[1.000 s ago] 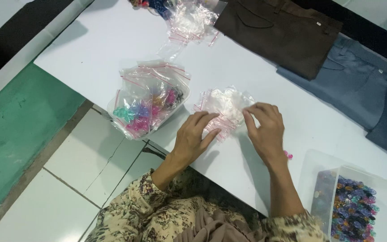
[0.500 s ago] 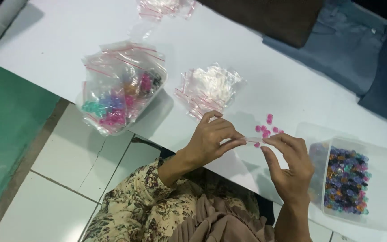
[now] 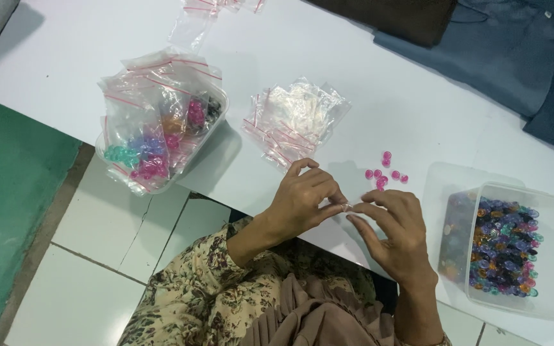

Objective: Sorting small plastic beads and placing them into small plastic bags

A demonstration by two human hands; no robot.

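Left hand and right hand together at near edge of white table, fingertips pinched on one small clear zip bag. Loose pink beads just beyond. Stack of empty zip bags mid-table. Clear tub of mixed beads toward right corner. Tray of filled bags at left edge.

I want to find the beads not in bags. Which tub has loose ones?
The tub by the right hand holds loose mixed beads. The other tub, left, holds bagged beads.
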